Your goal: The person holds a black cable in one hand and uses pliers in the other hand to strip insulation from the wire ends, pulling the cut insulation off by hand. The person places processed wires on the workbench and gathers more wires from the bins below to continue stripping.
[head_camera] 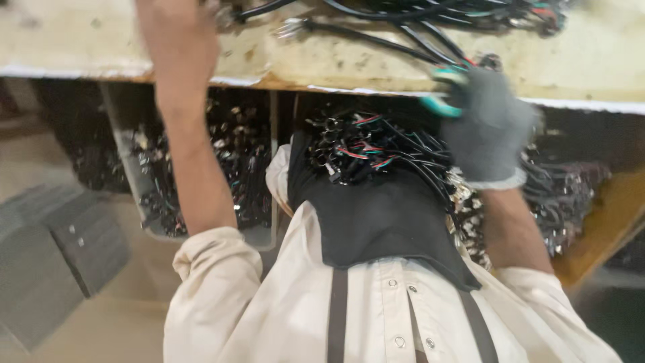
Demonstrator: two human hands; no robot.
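Note:
My right hand (489, 128) wears a grey glove and is closed around a teal-handled tool (445, 89) at the front edge of the worn pale table (101, 47). The picture is blurred there, so the tool's kind is unclear. My bare left arm reaches up onto the table, and my left hand (180, 23) is cut off by the top of the frame beside a black cable (376, 37) with a metal end. A bundle of black cables with red and green wires (363, 151) lies on the black cloth (383, 222) in my lap.
More black cables (470, 10) lie across the back of the table. Under it stands a clear bin (259, 235) with cable pieces. Another heap of cables (564, 195) sits at the right by a yellow board (605, 222). Grey blocks (54, 262) rest on the floor at the left.

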